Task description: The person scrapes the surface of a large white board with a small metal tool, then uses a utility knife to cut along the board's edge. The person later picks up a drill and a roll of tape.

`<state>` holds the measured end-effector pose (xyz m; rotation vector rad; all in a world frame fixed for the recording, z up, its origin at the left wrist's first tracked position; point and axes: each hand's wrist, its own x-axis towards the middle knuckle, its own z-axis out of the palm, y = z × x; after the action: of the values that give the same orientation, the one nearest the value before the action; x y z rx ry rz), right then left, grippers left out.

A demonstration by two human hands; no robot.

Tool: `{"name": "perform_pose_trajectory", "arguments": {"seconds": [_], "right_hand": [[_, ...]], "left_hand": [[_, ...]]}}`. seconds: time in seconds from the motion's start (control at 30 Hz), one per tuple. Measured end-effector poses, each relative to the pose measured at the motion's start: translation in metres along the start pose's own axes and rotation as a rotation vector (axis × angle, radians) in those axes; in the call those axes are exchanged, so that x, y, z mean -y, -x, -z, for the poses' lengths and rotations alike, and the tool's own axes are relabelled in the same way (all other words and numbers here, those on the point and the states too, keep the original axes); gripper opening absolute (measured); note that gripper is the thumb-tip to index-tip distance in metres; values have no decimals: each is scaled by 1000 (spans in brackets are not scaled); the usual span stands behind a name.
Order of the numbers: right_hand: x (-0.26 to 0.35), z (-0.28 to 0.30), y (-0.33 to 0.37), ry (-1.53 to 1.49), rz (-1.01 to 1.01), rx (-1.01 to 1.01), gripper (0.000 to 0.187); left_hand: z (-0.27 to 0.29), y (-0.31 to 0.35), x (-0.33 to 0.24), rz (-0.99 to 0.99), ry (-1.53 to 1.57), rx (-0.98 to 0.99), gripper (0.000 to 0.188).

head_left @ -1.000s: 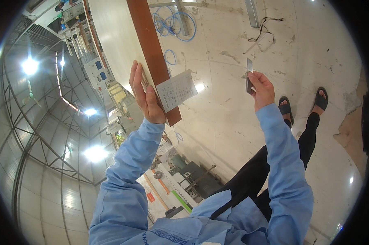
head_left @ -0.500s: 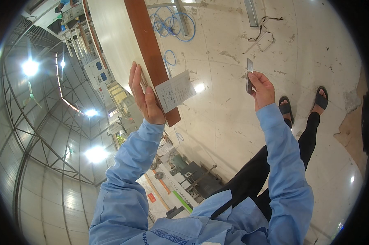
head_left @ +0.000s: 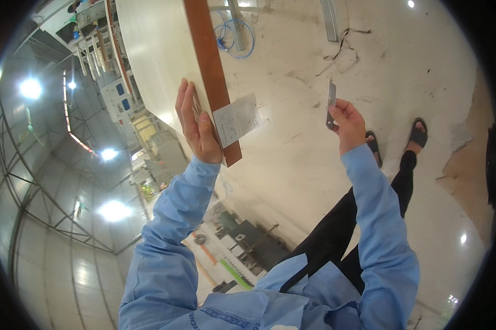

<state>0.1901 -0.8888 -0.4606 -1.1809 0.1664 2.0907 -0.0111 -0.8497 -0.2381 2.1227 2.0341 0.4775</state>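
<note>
Head view: your left hand [head_left: 197, 124] lies flat against the upright panel [head_left: 173, 60]; right hand [head_left: 347, 124], well apart, grips a blade [head_left: 331, 104].

The board [head_left: 160, 60] is smooth pale laminate with a matt sheen; its edge band [head_left: 210, 71] looks like brown wood veneer. A thin paper label [head_left: 237, 118] — white, matt — sticks to it. The small blade [head_left: 331, 104] is grey metal. The sleeves [head_left: 380, 220] are light-blue cloth; the floor [head_left: 292, 66] — glossy, scuffed.
</note>
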Motion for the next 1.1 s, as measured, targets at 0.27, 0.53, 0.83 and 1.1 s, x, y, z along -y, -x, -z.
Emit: {"name": "perform_pose_trajectory", "arguments": {"seconds": [0.27, 0.53, 0.83, 1.1], "right_hand": [[102, -93, 63, 656, 868, 224, 14], [140, -176, 48, 1011, 1483, 310, 11], [129, -194, 47, 1138, 1650, 277, 3], [118, -194, 34, 1197, 1694, 268, 15]], "left_hand": [[3, 2, -1, 8, 55, -97, 48], [-4, 5, 6, 82, -1, -203, 42], [-5, 3, 7, 126, 27, -209, 42], [-5, 3, 6, 155, 58, -218, 46]]}}
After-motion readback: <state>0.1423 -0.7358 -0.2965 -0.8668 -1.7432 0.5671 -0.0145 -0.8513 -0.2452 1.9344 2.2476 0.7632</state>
